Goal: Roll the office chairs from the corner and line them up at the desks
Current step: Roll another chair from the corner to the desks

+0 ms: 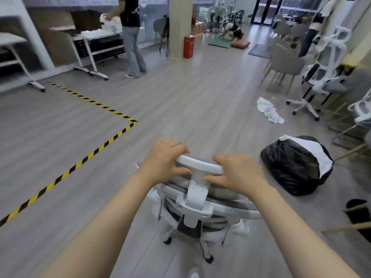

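Note:
A white office chair (197, 209) with grey mesh stands right in front of me on the wood floor, seen from behind and above. My left hand (163, 160) grips the left end of its headrest (198, 163) and my right hand (235, 171) grips the right end. More white office chairs (323, 77) are bunched at the right wall. White desks on castors (88, 43) line the far left.
A full black rubbish bag (295, 165) lies just right of the chair. A white cloth (269, 110) sits on the floor beyond it. Yellow-black tape (96, 149) marks the floor at left. A person (130, 37) stands at the desks; grey dining chairs (285, 63) stand right.

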A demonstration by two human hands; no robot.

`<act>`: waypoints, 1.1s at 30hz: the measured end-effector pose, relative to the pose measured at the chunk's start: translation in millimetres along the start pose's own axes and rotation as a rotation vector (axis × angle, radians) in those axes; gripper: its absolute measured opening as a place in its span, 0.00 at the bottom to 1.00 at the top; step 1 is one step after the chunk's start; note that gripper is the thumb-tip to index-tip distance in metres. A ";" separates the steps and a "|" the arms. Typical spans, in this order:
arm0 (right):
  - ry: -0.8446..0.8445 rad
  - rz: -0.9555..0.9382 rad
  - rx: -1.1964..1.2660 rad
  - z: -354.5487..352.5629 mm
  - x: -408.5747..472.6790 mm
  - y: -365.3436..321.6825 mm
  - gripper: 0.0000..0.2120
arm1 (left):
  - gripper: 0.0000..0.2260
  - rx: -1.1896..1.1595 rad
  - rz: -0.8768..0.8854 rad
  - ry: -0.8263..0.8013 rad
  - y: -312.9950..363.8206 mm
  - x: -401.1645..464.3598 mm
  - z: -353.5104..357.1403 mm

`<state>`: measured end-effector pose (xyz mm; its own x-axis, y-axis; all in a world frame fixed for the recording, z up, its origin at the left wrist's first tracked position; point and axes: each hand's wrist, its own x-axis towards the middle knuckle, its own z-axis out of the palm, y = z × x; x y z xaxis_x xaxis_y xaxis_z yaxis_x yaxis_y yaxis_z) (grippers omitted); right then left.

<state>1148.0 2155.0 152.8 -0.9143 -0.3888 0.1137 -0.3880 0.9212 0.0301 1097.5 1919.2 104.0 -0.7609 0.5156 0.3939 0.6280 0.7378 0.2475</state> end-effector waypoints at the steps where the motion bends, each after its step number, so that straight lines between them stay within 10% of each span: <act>1: 0.008 -0.021 0.005 3.0 19.8 -7.8 0.23 | 0.19 0.014 -0.020 0.010 -17.1 -0.7 -6.2; 33: 0.100 -0.857 0.303 93.0 782.3 -437.8 0.26 | 0.22 0.602 -0.850 0.272 -686.4 -66.8 -224.6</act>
<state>591.8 1446.0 136.2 -0.2908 -0.9212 0.2583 -0.9560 0.2690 -0.1171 753.8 1280.5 106.6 -0.8016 -0.3265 0.5008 -0.3295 0.9403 0.0855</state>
